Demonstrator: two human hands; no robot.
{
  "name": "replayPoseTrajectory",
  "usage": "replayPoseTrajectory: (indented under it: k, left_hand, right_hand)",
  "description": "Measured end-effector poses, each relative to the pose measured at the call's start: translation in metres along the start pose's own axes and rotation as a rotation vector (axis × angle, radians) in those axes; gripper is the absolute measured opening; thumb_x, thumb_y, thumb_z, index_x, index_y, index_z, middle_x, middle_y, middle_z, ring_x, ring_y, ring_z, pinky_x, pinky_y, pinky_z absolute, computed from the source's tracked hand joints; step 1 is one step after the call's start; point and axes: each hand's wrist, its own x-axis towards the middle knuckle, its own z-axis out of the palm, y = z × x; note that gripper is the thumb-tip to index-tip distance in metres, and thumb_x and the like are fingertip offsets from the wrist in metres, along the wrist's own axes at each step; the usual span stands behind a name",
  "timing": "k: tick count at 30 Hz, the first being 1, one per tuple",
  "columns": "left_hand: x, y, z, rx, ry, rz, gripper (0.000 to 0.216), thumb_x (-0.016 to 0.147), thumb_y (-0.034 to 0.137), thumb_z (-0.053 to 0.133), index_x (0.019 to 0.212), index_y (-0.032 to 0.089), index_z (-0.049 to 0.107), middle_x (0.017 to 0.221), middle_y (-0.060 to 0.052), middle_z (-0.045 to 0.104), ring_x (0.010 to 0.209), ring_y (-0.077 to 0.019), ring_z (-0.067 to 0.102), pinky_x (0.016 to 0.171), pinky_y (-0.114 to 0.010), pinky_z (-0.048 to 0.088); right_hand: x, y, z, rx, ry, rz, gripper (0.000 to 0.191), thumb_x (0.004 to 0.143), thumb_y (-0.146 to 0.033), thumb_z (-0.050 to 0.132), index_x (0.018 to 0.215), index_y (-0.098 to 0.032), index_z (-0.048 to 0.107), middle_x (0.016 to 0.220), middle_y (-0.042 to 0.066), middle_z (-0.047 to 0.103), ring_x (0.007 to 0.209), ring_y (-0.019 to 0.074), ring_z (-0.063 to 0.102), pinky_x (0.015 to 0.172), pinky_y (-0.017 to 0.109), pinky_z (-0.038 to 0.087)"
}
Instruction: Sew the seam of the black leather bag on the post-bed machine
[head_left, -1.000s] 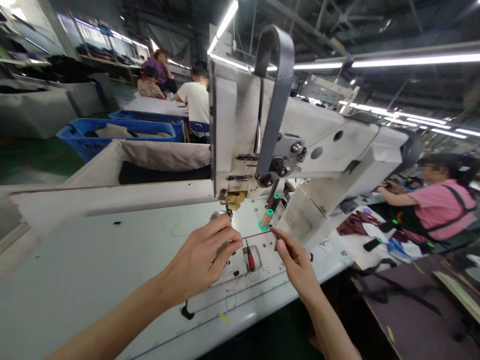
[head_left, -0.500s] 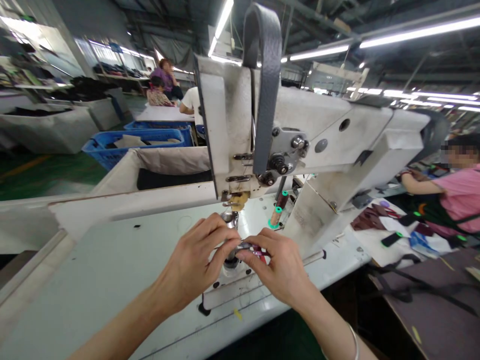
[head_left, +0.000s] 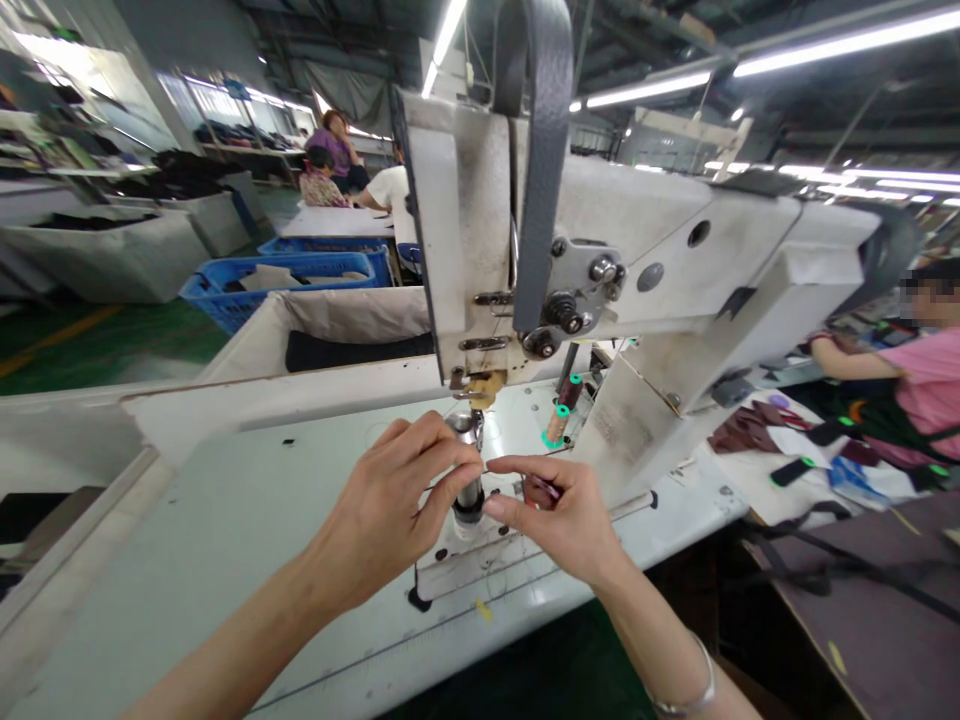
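Note:
My left hand (head_left: 409,510) is beside the post of the sewing machine (head_left: 469,490), its thumb and forefinger pinched at the tips. Whatever lies in that pinch is too fine to make out. Just to its right, my right hand (head_left: 566,510) has thumb and forefinger apart. Its curled fingers hold a small pinkish tool (head_left: 546,488), mostly hidden, so its kind is unclear. Above both hands is the sewing machine head (head_left: 472,220), with a yellowish part (head_left: 486,388) at its lower end, close over the post.
Brown (head_left: 572,390) and tan thread spools (head_left: 556,427) stand behind the post. A cloth-lined bin (head_left: 255,330) and blue basket (head_left: 217,290) are beyond the table (head_left: 247,530). At right, a co-worker in pink (head_left: 926,375) sits by a cluttered table. Other people sit farther back.
My right thumb and forefinger have spread apart, and the tool has drawn back from between the fingertips into the palm. My left hand keeps its pinch. The view has shifted slightly.

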Motion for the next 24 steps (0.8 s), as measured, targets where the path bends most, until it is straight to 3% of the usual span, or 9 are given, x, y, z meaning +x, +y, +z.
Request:
replayPoseTrajectory:
  k: [2,4,7,11,15,20,24]
  left_hand:
    - [0.000,0.001,-0.002,0.004,-0.008,0.020,0.015,0.091,0.011,0.060,0.101,0.022,0.061,0.090,0.001,0.058,0.083,-0.0119,0.054,0.077,-0.030,0.043]
    - [0.000,0.002,-0.003,-0.010,-0.017,0.023,0.019,0.091,0.012,0.063,0.105,0.024,0.063,0.089,0.001,0.058,0.082,-0.0110,0.055,0.076,-0.028,0.043]
    - [-0.001,0.002,-0.005,-0.052,-0.020,0.016,0.027,0.088,0.013,0.067,0.110,0.028,0.066,0.086,0.003,0.057,0.079,-0.0091,0.055,0.074,-0.025,0.044]
    - [0.000,0.003,-0.003,-0.058,0.005,-0.019,0.029,0.086,0.011,0.069,0.108,0.030,0.069,0.081,0.003,0.057,0.075,-0.0087,0.055,0.070,-0.024,0.044]
    - [0.007,0.008,0.002,0.113,0.121,-0.132,0.019,0.083,0.020,0.073,0.100,0.027,0.073,0.078,0.004,0.059,0.068,-0.0080,0.053,0.066,-0.023,0.043]
    - [0.019,0.014,0.005,0.321,0.290,-0.323,0.012,0.079,0.028,0.077,0.090,0.022,0.075,0.067,0.006,0.049,0.059,-0.0061,0.045,0.058,-0.023,0.036]
    - [0.024,0.018,0.005,0.371,0.364,-0.474,0.018,0.075,0.033,0.079,0.089,0.022,0.075,0.068,0.007,0.050,0.056,-0.0054,0.043,0.050,-0.023,0.028]
  right_hand:
    - [0.001,0.000,0.005,0.126,0.009,0.008,0.025,0.076,-0.039,0.081,0.087,-0.017,0.081,0.052,-0.006,0.045,0.051,0.0070,0.024,0.048,0.024,0.021]
    - [0.002,0.001,0.008,0.219,0.029,0.010,0.022,0.074,-0.037,0.083,0.079,-0.016,0.081,0.055,-0.003,0.051,0.052,0.0072,0.029,0.049,0.025,0.023]
    - [0.003,0.004,0.008,0.311,0.025,0.045,0.019,0.070,-0.032,0.086,0.078,-0.016,0.081,0.060,-0.002,0.056,0.054,0.0074,0.033,0.050,0.025,0.024]
    - [0.005,0.005,0.008,0.425,0.005,0.092,0.018,0.069,-0.030,0.087,0.078,-0.016,0.081,0.056,-0.003,0.053,0.052,0.0060,0.032,0.049,0.023,0.022]
    - [0.009,0.004,0.010,0.421,0.065,0.072,0.018,0.073,-0.031,0.083,0.084,-0.017,0.081,0.053,-0.006,0.046,0.050,0.0053,0.025,0.046,0.023,0.018]
    - [0.014,0.012,0.009,0.415,0.204,0.044,0.014,0.075,-0.026,0.078,0.085,-0.018,0.081,0.054,-0.005,0.052,0.049,0.0062,0.029,0.045,0.022,0.026]
    - [0.018,0.021,0.007,0.412,0.223,0.024,0.011,0.076,-0.023,0.074,0.084,-0.018,0.080,0.054,-0.004,0.058,0.047,0.0067,0.034,0.044,0.022,0.030]
